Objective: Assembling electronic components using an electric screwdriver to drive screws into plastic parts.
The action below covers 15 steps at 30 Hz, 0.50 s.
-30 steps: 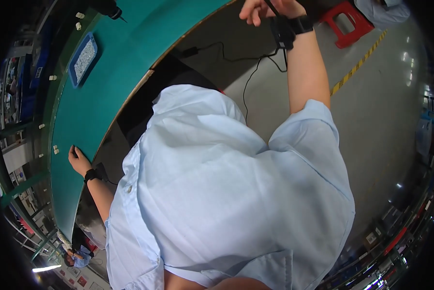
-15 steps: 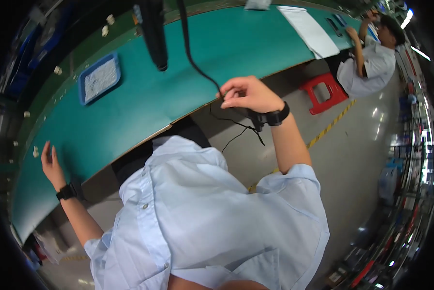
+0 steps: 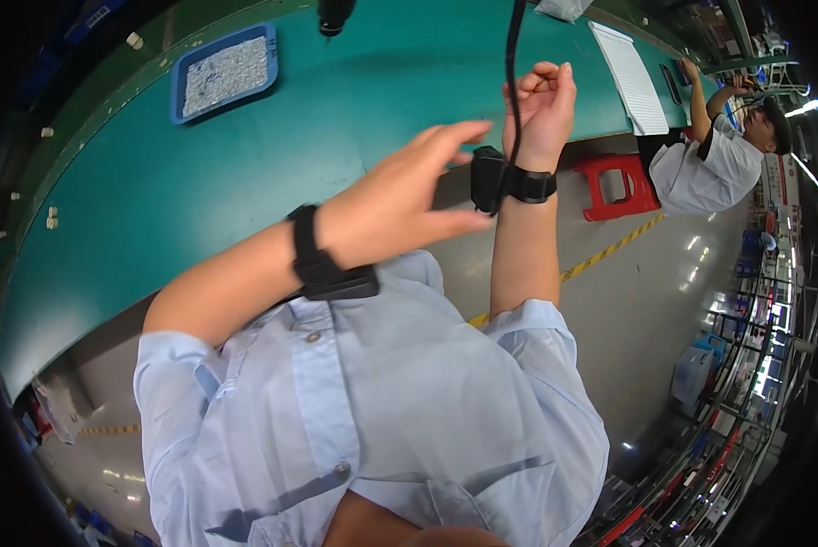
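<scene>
My left hand [image 3: 400, 196] reaches across my body with thumb and fingers spread. It is open and beside the small black device [image 3: 488, 180] strapped to my right wrist; contact is hard to judge. My right hand [image 3: 545, 114] is raised near the table's front edge, palm showing and fingers loosely curled with a gap to the thumb. It appears to hold nothing. A black cable [image 3: 513, 55] hangs down in front of its fingers and passes by the wrist strap. My left wrist bears a black strap [image 3: 307, 242] with a black device [image 3: 340, 283].
On the green table [image 3: 336, 100] are a blue tray [image 3: 179, 96] of small pale pieces, a black tool tip [image 3: 333, 20] hanging above, and a white sheet [image 3: 629, 77]. A red stool [image 3: 617, 187] and a seated person [image 3: 714, 164] are at the right.
My left hand has moved from the table's far left across to my right wrist. My right hand has risen, turned palm-up and loosened its pinch on the cable. The view has shifted.
</scene>
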Each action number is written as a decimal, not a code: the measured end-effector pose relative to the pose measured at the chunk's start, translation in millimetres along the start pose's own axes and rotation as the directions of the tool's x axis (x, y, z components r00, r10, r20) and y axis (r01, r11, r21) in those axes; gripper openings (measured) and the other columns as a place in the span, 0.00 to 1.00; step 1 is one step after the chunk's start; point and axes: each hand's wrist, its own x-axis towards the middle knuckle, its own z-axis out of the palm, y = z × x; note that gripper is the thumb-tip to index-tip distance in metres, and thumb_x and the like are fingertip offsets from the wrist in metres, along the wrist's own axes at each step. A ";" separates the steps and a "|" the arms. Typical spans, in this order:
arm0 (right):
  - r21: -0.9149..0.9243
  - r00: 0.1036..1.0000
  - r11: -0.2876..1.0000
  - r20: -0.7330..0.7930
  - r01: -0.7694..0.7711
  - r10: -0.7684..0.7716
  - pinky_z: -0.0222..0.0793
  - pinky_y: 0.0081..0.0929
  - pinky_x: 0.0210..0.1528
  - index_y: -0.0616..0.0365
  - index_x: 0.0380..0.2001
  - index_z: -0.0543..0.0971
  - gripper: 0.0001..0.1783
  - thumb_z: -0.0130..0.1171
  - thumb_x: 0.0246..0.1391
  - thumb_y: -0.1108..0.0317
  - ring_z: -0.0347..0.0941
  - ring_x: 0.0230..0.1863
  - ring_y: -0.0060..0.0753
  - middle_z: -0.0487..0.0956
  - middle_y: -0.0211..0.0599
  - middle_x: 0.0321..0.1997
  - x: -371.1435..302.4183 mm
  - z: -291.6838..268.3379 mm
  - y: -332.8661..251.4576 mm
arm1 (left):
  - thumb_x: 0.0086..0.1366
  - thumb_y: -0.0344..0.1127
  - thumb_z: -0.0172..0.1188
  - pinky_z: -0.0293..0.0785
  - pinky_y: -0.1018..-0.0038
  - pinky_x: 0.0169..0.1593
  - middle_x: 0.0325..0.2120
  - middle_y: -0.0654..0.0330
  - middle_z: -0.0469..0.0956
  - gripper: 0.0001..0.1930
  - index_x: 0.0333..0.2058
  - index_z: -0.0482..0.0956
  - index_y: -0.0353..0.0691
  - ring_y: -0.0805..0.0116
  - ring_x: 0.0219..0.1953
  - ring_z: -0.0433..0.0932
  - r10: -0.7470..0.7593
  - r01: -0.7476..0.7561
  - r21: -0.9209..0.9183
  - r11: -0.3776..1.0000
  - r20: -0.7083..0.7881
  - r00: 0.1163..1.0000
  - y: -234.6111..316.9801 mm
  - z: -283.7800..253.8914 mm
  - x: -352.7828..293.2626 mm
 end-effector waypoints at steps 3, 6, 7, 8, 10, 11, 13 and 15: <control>-0.440 0.946 0.849 0.000 0.292 -0.325 0.67 0.20 0.28 0.61 0.27 0.72 0.18 0.44 0.62 0.58 0.69 0.22 0.23 0.73 0.33 0.21 -3.7 14.4 8.4 | 0.57 0.35 0.62 0.69 0.70 0.48 0.45 0.54 0.73 0.25 0.52 0.66 0.38 0.63 0.47 0.72 -0.021 -0.010 -0.266 0.964 -0.115 0.993 -9.7 14.1 29.2; -0.506 0.926 0.801 -0.016 0.318 -0.378 0.66 0.19 0.28 0.62 0.28 0.73 0.17 0.45 0.61 0.59 0.68 0.21 0.23 0.73 0.34 0.22 3.6 20.8 9.7 | 0.60 0.34 0.58 0.70 0.72 0.46 0.41 0.57 0.74 0.17 0.48 0.70 0.38 0.67 0.43 0.73 -0.091 0.097 -0.448 0.889 0.037 0.995 -10.8 12.3 20.4; -0.527 0.916 0.783 -0.020 0.332 -0.402 0.66 0.19 0.28 0.63 0.29 0.74 0.17 0.45 0.61 0.59 0.68 0.20 0.24 0.73 0.35 0.22 10.6 25.0 13.0 | 0.62 0.33 0.56 0.70 0.72 0.45 0.40 0.59 0.75 0.13 0.45 0.72 0.39 0.69 0.41 0.73 -0.116 0.156 -0.517 0.842 0.110 0.987 -11.3 8.0 16.1; -0.543 0.901 0.772 -0.060 0.331 -0.429 0.66 0.19 0.29 0.64 0.30 0.73 0.16 0.46 0.61 0.59 0.68 0.22 0.23 0.74 0.36 0.23 20.3 22.4 11.9 | 0.62 0.34 0.56 0.70 0.73 0.42 0.36 0.59 0.75 0.10 0.42 0.74 0.38 0.70 0.38 0.73 -0.140 0.184 -0.456 0.871 0.129 0.982 -9.1 4.7 11.6; -0.574 0.924 0.758 -0.009 0.308 -0.382 0.67 0.19 0.34 0.65 0.36 0.73 0.16 0.48 0.60 0.59 0.71 0.30 0.24 0.75 0.37 0.29 44.8 2.8 -9.0 | 0.62 0.34 0.56 0.70 0.72 0.39 0.32 0.57 0.76 0.10 0.39 0.75 0.36 0.68 0.35 0.74 -0.088 0.126 -0.328 0.936 0.128 0.988 -7.6 2.7 3.7; -0.599 0.948 0.745 0.079 0.292 -0.308 0.68 0.18 0.38 0.65 0.41 0.72 0.18 0.48 0.60 0.59 0.73 0.35 0.24 0.76 0.38 0.35 51.9 -1.0 -16.4 | 0.61 0.35 0.56 0.70 0.71 0.39 0.32 0.56 0.75 0.11 0.40 0.75 0.36 0.66 0.35 0.74 -0.011 0.045 -0.261 0.964 0.128 0.992 -9.3 1.1 -2.2; -0.605 0.941 0.740 0.319 0.293 -0.112 0.67 0.25 0.47 0.59 0.54 0.67 0.22 0.49 0.60 0.59 0.71 0.49 0.33 0.73 0.43 0.48 49.7 29.8 -16.0 | 0.59 0.35 0.57 0.71 0.68 0.41 0.34 0.53 0.76 0.12 0.40 0.75 0.36 0.58 0.38 0.75 0.007 0.010 -0.143 0.990 0.118 0.993 -10.7 -3.4 -10.4; -0.441 0.878 0.862 0.478 0.248 -0.008 0.66 0.30 0.49 0.57 0.55 0.66 0.23 0.49 0.60 0.59 0.69 0.51 0.37 0.72 0.44 0.51 45.4 79.1 -2.6 | 0.59 0.35 0.57 0.71 0.66 0.42 0.35 0.52 0.76 0.13 0.41 0.75 0.36 0.56 0.39 0.74 0.117 -0.117 0.037 0.992 0.008 0.993 -9.1 -18.4 -33.5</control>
